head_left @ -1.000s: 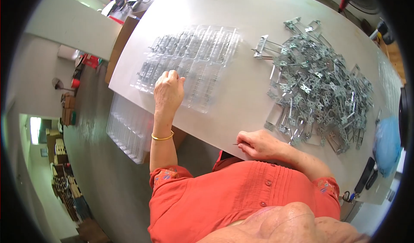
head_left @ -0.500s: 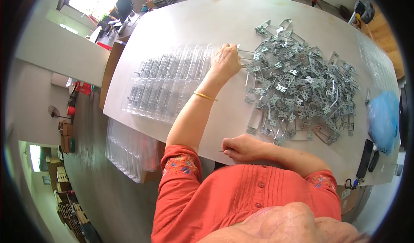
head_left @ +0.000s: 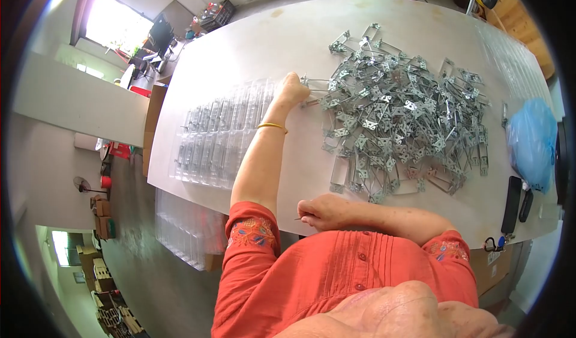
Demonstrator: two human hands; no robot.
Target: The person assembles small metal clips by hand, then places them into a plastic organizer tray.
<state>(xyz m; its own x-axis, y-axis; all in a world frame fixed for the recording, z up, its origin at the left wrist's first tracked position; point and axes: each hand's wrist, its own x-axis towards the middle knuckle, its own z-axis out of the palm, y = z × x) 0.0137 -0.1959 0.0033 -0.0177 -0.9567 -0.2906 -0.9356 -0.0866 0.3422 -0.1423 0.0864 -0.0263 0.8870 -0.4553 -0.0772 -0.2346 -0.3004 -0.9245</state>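
Note:
My left hand (head_left: 292, 90), with a gold bangle on the wrist, reaches over the white table between the clear plastic tray and the metal pile. Its fingers are closed at the end of a wire-framed metal bracket (head_left: 318, 84), whose other end reaches the pile's edge. The clear tray (head_left: 225, 131) has rows of slots, many with metal parts in them. Several similar brackets lie tangled in the large pile (head_left: 408, 110). Near the table's front edge, close to my body, my right hand (head_left: 324, 212) is closed. A thin, pointed tip sticks out of it; the rest is hidden.
A blue plastic bag (head_left: 532, 143) sits at the right table edge, near a black phone-like object (head_left: 511, 205) and keys (head_left: 495, 243). Clear plastic sheeting (head_left: 510, 62) lies at the back right. More clear trays (head_left: 186, 227) are stacked below the table's left front edge.
The whole view has shifted, so the pile and tray appear farther left. My left hand has turned at the bracket's end. My right hand stays near my body, still closed.

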